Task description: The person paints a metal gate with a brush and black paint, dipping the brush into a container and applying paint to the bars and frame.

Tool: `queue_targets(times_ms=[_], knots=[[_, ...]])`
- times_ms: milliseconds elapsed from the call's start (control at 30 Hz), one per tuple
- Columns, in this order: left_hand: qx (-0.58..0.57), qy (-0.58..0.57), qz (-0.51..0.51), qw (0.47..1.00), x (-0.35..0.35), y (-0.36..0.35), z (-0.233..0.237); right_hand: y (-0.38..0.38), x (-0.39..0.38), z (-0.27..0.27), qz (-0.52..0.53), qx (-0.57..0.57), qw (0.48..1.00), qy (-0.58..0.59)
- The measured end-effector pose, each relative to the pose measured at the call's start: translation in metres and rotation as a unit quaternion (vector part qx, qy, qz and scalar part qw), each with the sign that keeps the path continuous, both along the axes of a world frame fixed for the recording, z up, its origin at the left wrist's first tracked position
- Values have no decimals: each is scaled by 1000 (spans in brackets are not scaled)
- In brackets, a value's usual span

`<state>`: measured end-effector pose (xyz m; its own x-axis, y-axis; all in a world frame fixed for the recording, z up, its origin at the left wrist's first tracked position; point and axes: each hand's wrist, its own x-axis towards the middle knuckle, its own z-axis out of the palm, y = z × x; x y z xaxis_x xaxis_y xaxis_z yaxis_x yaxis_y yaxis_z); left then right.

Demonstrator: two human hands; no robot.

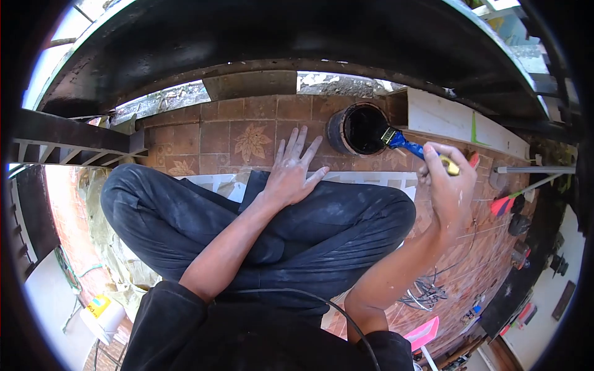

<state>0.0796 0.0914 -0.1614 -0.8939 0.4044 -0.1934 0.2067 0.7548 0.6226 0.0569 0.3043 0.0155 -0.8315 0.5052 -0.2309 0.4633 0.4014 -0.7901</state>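
Note:
My right hand (448, 182) is closed around the handle of a paintbrush (405, 146), blue with a yellow end. Its bristle end is at the right rim of a round paint pot (336, 131), which has dark paint inside. My left hand (296, 164) holds nothing; its fingers are stretched out and spread over my crossed legs, pointing at the tiled floor. Pale dust or dried paint marks the back of that hand. Ahead of both hands runs a long, glossy black panel (278, 37).
A white board (445, 114) lies right of the pot. Brown tiles (213, 139) with leaf patterns cover the floor. Coiled cable (424, 292) and a pink dustpan (422, 334) lie at my right. Behind my left side stands a white bucket (104, 318); a dark slatted frame (74, 139) is at far left.

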Motion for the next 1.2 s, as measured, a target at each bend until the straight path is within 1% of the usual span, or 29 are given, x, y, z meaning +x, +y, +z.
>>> queue_targets(times_ms=[67,133,167,200,267,300,367,500,567,600,667,733,800,933,1067,1133,1167,1200], knots=[[-13,1,-2,1000,0,1,2,-1,-12,-8,-2,1,1000,-17],[14,-20,17,1000,-1,3,3,1,-20,-16,-15,3,1000,-14],[13,-24,19,999,-2,4,4,-3,-23,-20,-42,8,999,-11],[5,-21,15,1000,-3,4,4,-4,-24,-27,-41,5,999,-11],[-11,-24,10,1000,-4,1,6,-7,-23,-43,-45,82,996,1],[-19,-23,9,1000,-4,2,7,-9,-22,-48,-45,77,996,-4],[-28,-21,7,999,-6,4,8,-12,-24,-56,-50,166,985,-21],[-24,-27,4,999,-5,5,10,-22,-30,-64,-58,165,985,-9],[-29,-30,-3,999,-6,5,8,-25,-31,-67,-12,236,971,-16],[-27,-31,9,999,-6,5,7,-25,-31,-71,-14,235,972,-20],[-27,-33,17,999,-6,4,6,-25,-29,-81,35,266,963,11],[-24,-48,32,998,-7,4,8,-25,-29,-85,35,250,968,8],[-26,-49,28,998,-6,5,8,-25,-28,-85,89,289,953,18],[-24,-56,29,998,-4,5,6,-25,-26,-86,124,305,943,46],[-8,-47,29,998,-5,4,6,-20,-22,-72,140,272,951,53],[-7,-46,30,998,-4,4,7,-19,-19,-69,76,296,950,67],[-5,-47,31,998,-4,4,7,-19,-19,-68,76,297,950,66],[-3,-46,32,998,-4,3,6,-21,-21,-69,104,301,947,39]])
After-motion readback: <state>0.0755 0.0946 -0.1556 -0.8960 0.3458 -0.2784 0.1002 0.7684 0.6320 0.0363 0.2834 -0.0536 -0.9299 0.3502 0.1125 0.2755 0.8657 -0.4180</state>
